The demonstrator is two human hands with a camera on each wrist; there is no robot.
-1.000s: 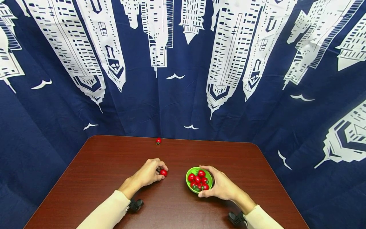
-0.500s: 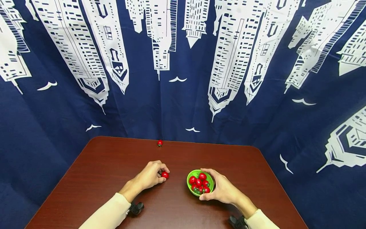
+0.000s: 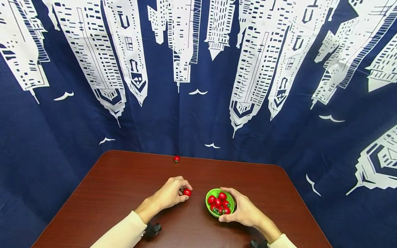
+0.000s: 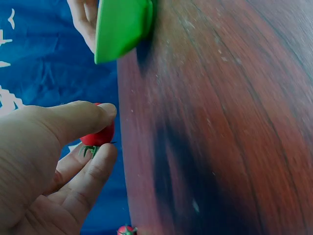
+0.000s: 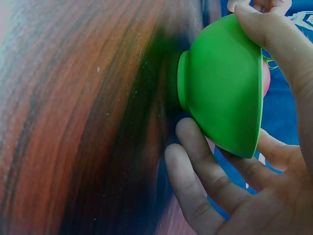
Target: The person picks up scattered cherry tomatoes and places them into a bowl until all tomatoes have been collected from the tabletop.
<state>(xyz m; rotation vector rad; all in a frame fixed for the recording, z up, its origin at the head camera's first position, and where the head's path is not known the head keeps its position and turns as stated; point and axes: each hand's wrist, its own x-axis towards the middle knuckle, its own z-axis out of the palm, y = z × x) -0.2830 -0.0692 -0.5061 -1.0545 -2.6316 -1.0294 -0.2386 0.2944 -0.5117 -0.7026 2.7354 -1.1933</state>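
Observation:
My left hand [image 3: 171, 192] pinches a red cherry tomato [image 3: 187, 192] between thumb and fingertips. In the left wrist view the tomato [image 4: 100, 133] hangs above the table, its green stem end toward the fingers. To its right, my right hand [image 3: 245, 208] grips a small green bowl [image 3: 207, 207] by its side, thumb near the rim and fingers spread around the far wall. Several cherry tomatoes [image 3: 218, 202] lie in the bowl. The right wrist view shows the bowl's outside [image 5: 225, 88]; whether its foot touches the table I cannot tell.
Another cherry tomato [image 3: 176, 159] lies by the far edge of the brown wooden table [image 3: 139, 172]. Behind the table hangs a dark blue cloth [image 3: 173, 131] printed with white buildings. Black wrist cameras [image 3: 152, 230] sit under the sleeves.
My left hand, with the tomato pinched, has moved slightly right, closer to the bowl. The bowl and right hand stay in place. The head view has tilted and shifted a little.

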